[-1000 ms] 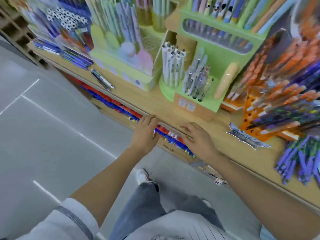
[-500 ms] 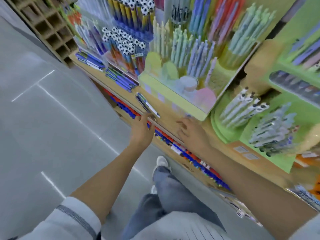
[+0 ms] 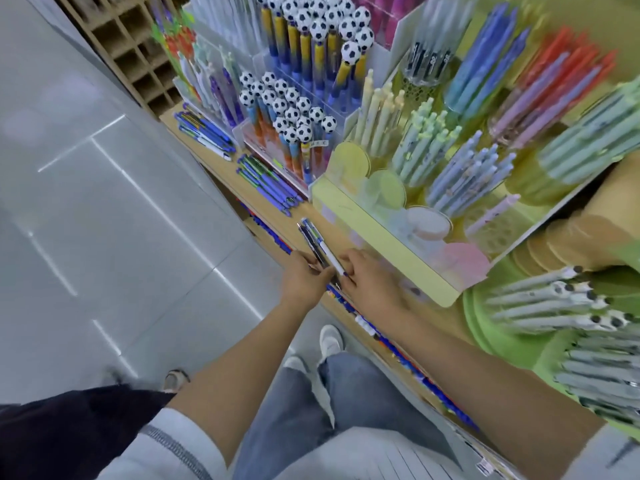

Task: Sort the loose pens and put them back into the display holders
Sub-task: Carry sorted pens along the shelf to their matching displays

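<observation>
A small bunch of loose pens (image 3: 317,245), dark and white, lies on the wooden shelf (image 3: 277,221) by its front edge. My left hand (image 3: 304,280) pinches the near ends of the dark pens from the left. My right hand (image 3: 369,284) holds the tip end of the white pen from the right. Just behind stands a pastel yellow display holder (image 3: 381,233) with cups of cream, green and blue pens. More loose blue pens (image 3: 268,183) lie on the shelf further left, and another blue pile (image 3: 204,135) beyond them.
A clear rack of football-topped pens (image 3: 298,109) stands behind the loose blue pens. A green stand with grey pens (image 3: 571,327) is at the right. Below the shelf edge runs a row of red and blue items (image 3: 391,344). A wooden cubby unit (image 3: 131,46) stands far left; grey floor lies left.
I have moved left along the shelf. Both hands left the shelf's front edge and have closed on the loose pens in front of the pastel holder.
</observation>
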`<state>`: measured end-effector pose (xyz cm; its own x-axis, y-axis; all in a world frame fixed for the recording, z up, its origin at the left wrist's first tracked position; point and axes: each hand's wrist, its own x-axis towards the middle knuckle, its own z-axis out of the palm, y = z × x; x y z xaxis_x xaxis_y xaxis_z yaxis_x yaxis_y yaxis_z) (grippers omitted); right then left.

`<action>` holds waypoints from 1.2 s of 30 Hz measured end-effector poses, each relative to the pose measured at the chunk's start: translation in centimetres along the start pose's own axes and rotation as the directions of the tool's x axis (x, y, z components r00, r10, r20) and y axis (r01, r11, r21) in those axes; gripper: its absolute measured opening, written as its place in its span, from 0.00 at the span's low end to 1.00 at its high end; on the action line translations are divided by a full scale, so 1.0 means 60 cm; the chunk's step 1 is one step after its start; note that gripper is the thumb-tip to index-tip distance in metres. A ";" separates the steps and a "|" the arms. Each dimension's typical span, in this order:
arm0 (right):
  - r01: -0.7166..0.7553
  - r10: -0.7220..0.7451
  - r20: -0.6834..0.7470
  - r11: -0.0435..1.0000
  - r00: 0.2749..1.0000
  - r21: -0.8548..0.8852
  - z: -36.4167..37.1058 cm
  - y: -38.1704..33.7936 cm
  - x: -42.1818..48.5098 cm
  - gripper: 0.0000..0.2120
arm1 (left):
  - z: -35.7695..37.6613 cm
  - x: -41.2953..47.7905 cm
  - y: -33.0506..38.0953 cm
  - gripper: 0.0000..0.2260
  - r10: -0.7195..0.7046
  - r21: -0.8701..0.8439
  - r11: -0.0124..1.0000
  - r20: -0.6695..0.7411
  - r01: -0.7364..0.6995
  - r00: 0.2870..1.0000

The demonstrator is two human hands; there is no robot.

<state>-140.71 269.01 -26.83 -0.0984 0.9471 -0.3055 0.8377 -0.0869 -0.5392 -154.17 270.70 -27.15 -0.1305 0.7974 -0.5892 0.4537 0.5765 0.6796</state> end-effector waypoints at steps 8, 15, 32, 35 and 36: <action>-0.161 0.161 0.004 0.987 0.987 0.000 0.010 -0.018 -0.001 0.11 | -0.042 0.015 -0.018 0.16 0.053 0.015 0.998 0.162 -0.056 0.985; -0.283 0.329 -0.115 0.912 0.937 0.298 0.032 -0.035 -0.088 0.09 | -0.078 -0.024 -0.041 0.04 0.108 -0.020 0.994 0.287 -0.107 0.952; -0.151 0.843 -0.258 0.366 0.472 0.918 0.096 0.110 -0.618 0.09 | 0.239 -0.336 -0.119 0.11 0.271 0.152 0.770 0.801 -0.619 0.534; -0.128 0.890 -0.244 0.314 0.386 0.941 0.111 0.164 -0.758 0.08 | 0.335 -0.449 -0.148 0.11 0.238 0.130 0.741 0.867 -0.659 0.438; -0.132 0.904 -0.240 0.302 0.354 0.944 0.114 0.185 -0.805 0.07 | 0.369 -0.486 -0.160 0.11 0.230 0.122 0.732 0.882 -0.670 0.412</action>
<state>-130.37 220.17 -23.43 0.8513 0.3306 -0.4075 -0.2414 -0.4429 -0.8635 -135.20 237.96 -26.19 0.8280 0.3038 -0.4713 0.5269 -0.1342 0.8393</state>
